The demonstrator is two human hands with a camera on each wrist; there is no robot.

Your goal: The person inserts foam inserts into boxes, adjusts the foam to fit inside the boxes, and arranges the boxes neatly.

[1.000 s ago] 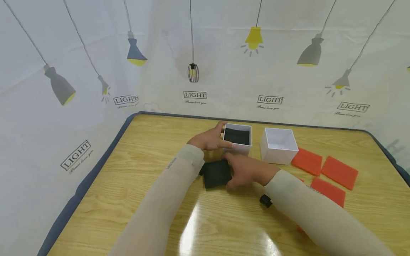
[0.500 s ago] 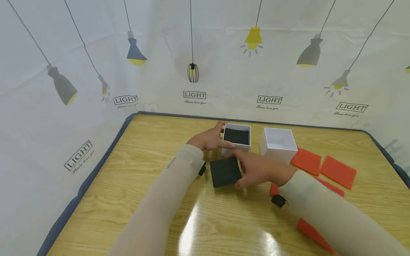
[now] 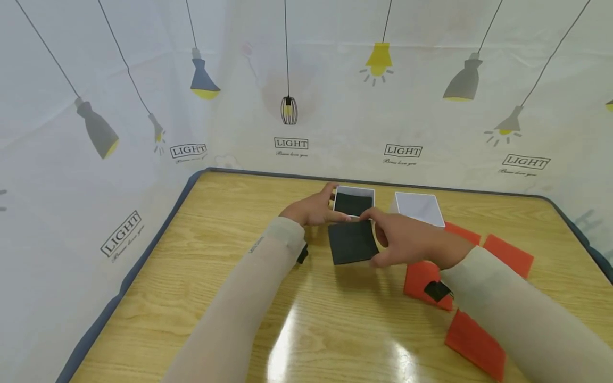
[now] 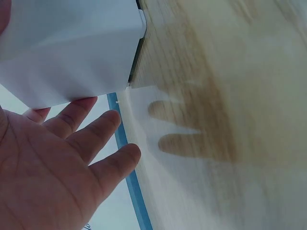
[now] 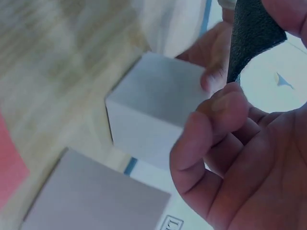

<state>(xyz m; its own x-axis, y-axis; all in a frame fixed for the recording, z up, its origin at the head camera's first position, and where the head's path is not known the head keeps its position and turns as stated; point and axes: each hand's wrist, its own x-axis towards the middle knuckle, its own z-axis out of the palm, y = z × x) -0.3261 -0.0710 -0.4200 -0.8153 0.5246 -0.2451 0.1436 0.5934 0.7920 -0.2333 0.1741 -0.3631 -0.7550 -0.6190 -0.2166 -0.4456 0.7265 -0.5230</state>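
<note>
Where visible, pad's edge [image 3: 371, 242] in grip [image 3: 408, 239]

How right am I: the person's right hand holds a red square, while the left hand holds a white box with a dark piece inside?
Not quite: the square in the right hand is dark, not red, as the head view shows. The left hand does hold a white box with a dark piece inside.

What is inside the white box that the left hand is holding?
The white box contains a dark square piece, lying below its rim. The box's bottom and anything beneath that piece are covered, so I cannot tell whether more lie there.
</note>
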